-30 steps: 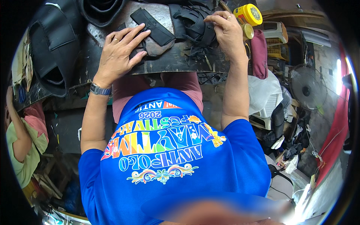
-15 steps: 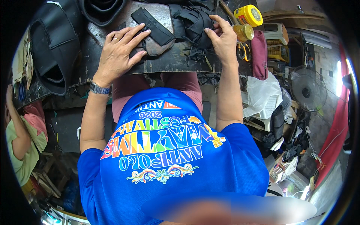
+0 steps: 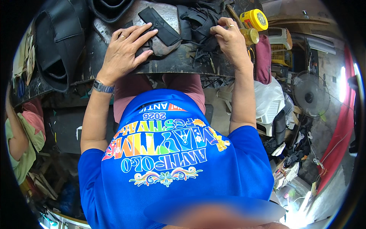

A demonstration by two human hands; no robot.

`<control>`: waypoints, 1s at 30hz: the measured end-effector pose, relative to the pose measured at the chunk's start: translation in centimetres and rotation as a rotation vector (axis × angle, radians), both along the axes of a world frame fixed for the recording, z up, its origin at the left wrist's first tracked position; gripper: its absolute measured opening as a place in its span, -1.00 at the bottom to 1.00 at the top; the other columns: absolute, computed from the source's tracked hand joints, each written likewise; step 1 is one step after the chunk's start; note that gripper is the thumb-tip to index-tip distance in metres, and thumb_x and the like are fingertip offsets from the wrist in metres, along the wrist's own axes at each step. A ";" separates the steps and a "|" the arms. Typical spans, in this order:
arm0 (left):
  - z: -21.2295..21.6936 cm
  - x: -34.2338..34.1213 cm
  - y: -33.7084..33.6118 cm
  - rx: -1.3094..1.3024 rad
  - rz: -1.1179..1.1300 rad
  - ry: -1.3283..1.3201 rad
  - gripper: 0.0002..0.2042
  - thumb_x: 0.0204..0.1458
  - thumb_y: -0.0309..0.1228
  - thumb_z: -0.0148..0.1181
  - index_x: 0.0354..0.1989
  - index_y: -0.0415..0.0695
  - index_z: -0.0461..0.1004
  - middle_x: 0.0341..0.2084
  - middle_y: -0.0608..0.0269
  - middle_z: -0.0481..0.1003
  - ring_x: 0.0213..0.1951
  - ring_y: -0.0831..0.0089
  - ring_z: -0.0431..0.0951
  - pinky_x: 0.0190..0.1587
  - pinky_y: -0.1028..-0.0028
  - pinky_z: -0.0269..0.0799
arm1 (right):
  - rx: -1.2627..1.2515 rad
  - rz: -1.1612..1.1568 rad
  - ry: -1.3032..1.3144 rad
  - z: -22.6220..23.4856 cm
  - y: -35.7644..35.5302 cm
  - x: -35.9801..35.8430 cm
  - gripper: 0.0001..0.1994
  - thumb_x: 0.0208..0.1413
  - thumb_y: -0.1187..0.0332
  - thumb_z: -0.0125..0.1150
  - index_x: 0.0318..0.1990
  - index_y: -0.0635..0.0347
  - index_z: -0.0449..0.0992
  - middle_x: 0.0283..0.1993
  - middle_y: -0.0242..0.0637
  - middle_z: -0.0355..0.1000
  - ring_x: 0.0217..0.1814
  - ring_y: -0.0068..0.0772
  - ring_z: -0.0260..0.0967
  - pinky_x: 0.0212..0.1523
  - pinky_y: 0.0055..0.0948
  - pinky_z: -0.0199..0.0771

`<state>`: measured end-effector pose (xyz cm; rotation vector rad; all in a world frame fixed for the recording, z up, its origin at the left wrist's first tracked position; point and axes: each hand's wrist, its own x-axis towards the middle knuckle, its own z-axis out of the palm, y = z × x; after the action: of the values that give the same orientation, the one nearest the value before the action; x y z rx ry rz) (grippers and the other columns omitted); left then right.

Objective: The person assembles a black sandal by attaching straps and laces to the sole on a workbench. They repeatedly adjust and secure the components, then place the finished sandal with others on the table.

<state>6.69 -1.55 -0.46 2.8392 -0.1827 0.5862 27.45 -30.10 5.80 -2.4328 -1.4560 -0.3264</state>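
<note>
My left hand (image 3: 127, 47) lies with fingers stretched, its fingertips at the near left edge of a flat black folded piece (image 3: 160, 27), which looks like leather. That piece rests on a worn grey-brown slab (image 3: 167, 49). Some thin black strips show under my left fingers. Beside it on the right is a heap of black straps (image 3: 200, 23). My right hand (image 3: 233, 41) is at the right edge of this heap, fingers curled and thumb against the index finger; whatever may be between them is too small to make out.
A large black bag-like item (image 3: 57, 45) lies at the left of the dark table (image 3: 183, 68). On the right are a yellow tub (image 3: 253, 20), an amber jar (image 3: 249, 36), a hammer-like wooden handle (image 3: 233, 14) and a maroon pouch (image 3: 263, 59). Another person's arm (image 3: 17, 135) shows far left.
My right hand has drawn slightly right, away from the strap heap, and its fingers have curled in. My left hand stays in place on the slab. The view has shifted a little.
</note>
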 end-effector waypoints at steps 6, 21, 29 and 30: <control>-0.1 0.0 0.0 -0.024 -0.010 -0.027 -0.44 0.21 -0.01 0.15 0.40 0.18 0.40 0.42 0.39 0.32 0.31 0.29 0.36 0.38 0.25 0.14 | 0.074 0.045 -0.137 4.6 -0.5 -0.1 -0.77 -0.23 0.49 0.51 -0.35 -0.05 0.70 -0.01 -0.34 0.48 0.23 -0.05 0.38 0.21 -0.08 0.34; -0.3 0.1 0.1 -0.173 -0.010 -0.057 -0.44 0.17 -0.02 0.24 0.34 0.12 0.41 0.32 0.34 0.40 0.29 0.32 0.38 0.35 0.25 0.18 | 0.390 -0.103 0.406 -5.0 13.5 -5.4 -0.85 0.11 0.40 0.42 -0.21 0.24 0.65 -0.31 -0.18 0.60 -0.31 -0.33 0.59 -0.22 -0.41 0.56; -0.2 0.2 -0.1 -0.026 0.006 -0.055 -0.39 0.16 0.02 0.23 0.40 0.21 0.37 0.40 0.44 0.34 0.27 0.33 0.39 0.35 0.26 0.18 | 0.471 0.093 0.372 -3.1 10.7 -5.4 -0.86 0.16 0.48 0.26 -0.13 0.14 0.64 -0.22 -0.08 0.55 -0.14 0.04 0.55 -0.10 -0.10 0.55; -0.2 0.1 -0.1 -0.025 0.009 -0.054 -0.39 0.16 0.03 0.22 0.40 0.22 0.37 0.40 0.44 0.34 0.28 0.33 0.38 0.36 0.26 0.18 | 0.443 0.071 0.328 -2.2 9.3 -4.8 -0.82 0.14 0.50 0.25 -0.12 0.09 0.65 -0.19 -0.13 0.55 -0.11 0.00 0.54 -0.08 -0.12 0.55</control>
<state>6.81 -1.61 -0.64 2.8036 -0.1711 0.6623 22.69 -20.85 3.61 -1.9669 -1.1777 -0.1961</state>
